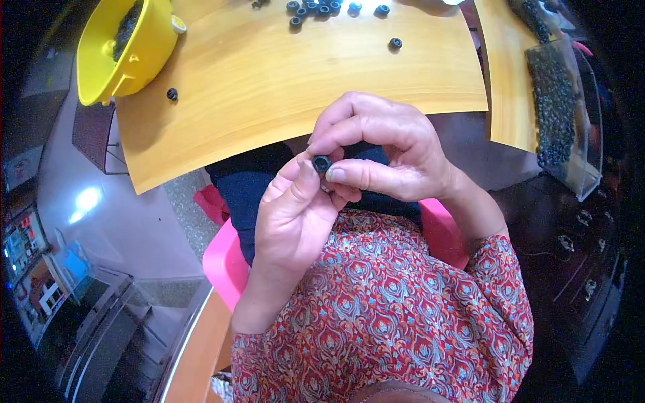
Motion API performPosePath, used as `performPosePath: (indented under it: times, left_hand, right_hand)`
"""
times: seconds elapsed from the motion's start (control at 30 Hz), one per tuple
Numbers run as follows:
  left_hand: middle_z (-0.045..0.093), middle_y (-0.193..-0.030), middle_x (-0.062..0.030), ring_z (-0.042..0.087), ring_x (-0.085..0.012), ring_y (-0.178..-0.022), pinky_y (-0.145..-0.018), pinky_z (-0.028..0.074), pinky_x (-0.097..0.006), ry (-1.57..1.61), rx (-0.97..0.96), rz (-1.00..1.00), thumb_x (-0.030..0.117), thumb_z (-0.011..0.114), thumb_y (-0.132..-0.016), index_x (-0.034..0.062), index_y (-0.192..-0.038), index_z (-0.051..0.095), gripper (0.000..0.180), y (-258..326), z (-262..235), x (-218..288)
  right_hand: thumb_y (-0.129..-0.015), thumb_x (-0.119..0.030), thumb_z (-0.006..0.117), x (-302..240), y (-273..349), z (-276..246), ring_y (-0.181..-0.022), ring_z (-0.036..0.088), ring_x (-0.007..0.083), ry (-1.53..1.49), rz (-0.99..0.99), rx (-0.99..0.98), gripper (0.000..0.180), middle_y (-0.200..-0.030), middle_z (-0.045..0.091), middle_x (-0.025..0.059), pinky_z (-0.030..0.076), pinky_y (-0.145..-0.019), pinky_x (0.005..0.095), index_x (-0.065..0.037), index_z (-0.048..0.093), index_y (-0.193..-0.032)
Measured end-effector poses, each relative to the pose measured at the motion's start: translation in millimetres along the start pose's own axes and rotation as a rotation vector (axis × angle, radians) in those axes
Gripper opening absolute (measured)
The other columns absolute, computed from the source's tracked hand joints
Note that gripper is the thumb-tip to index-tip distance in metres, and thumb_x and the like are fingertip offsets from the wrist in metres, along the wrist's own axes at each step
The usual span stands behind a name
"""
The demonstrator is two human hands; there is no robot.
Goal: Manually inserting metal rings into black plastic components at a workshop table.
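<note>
A small black ring-shaped part [322, 163] sits pinched between the fingertips of both hands, just in front of the near edge of the wooden table [269, 80]. My left hand [295, 215] holds it from below with thumb and fingers. My right hand [379, 151] curls over from the right, thumb and forefinger closed on the same part. Several more black rings [322, 9] lie at the table's far edge, one single ring [396, 43] to their right and another [172, 94] near the left edge.
A yellow bowl [124, 50] with dark parts stands at the table's left corner. A clear plastic container [561, 111] full of black parts rests on the right. I sit on a pink chair [225, 262]. A second wooden surface [510, 74] lies right.
</note>
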State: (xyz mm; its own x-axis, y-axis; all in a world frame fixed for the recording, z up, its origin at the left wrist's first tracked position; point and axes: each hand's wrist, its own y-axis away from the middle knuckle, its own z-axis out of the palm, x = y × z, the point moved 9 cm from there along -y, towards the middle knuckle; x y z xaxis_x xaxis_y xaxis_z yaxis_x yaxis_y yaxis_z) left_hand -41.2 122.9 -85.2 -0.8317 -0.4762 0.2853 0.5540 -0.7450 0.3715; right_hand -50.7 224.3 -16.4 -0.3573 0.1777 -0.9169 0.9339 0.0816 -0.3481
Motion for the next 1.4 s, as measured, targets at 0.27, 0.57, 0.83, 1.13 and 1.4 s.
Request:
performPosePath:
  times: [0.27,0.57,0.83,1.13,1.4]
  left_hand:
    - [0.059,-0.102,-0.0081,0.058,-0.0186,-0.091,-0.082,0.048,-0.034,-0.095,0.008,0.051,0.026,0.056,-0.093,-0.0009,-0.112,0.055,0.033,-2,2,4]
    - [0.062,-0.104,-0.0099,0.061,-0.0195,-0.090,-0.082,0.051,-0.033,-0.310,0.049,0.264,0.018,0.065,-0.087,-0.0026,-0.111,0.057,0.032,-7,7,24]
    - [0.052,-0.086,-0.0055,0.047,-0.0170,-0.074,-0.070,0.040,-0.035,-0.271,-0.015,0.246,0.022,0.061,-0.089,0.0057,-0.104,0.058,0.023,-25,5,33]
    - [0.053,-0.084,-0.0050,0.048,-0.0170,-0.073,-0.071,0.042,-0.035,-0.257,0.027,0.179,0.024,0.059,-0.091,0.0062,-0.101,0.057,0.020,-48,0,35]
    - [0.056,-0.083,-0.0063,0.050,-0.0179,-0.073,-0.072,0.044,-0.036,-0.270,0.060,0.103,0.020,0.061,-0.089,0.0039,-0.101,0.057,0.020,-67,-3,27]
  right_hand:
    - [-0.077,-0.005,0.071,-10,-1,-3,-0.083,0.062,0.0226,0.018,-0.043,0.020,0.022,-0.094,0.062,0.0120,0.049,-0.073,0.0304,-0.001,0.068,-0.099]
    - [-0.077,-0.004,0.070,-20,-11,-11,-0.086,0.061,0.0240,0.120,-0.117,0.023,0.025,-0.095,0.062,0.0114,0.049,-0.074,0.0322,-0.001,0.067,-0.102]
    - [-0.074,0.000,0.072,9,-26,-133,-0.080,0.063,0.0222,0.578,-0.064,0.326,0.020,-0.089,0.066,0.0081,0.050,-0.071,0.0310,-0.003,0.068,-0.093]
    - [-0.076,-0.009,0.071,62,-37,-247,-0.071,0.062,0.0218,0.946,0.129,0.399,0.009,-0.078,0.063,0.0082,0.051,-0.065,0.0325,-0.006,0.069,-0.084]
    - [-0.072,-0.010,0.070,78,-67,-236,-0.076,0.062,0.0275,1.107,0.038,0.245,0.011,-0.079,0.063,0.0092,0.051,-0.071,0.0383,-0.008,0.070,-0.082]
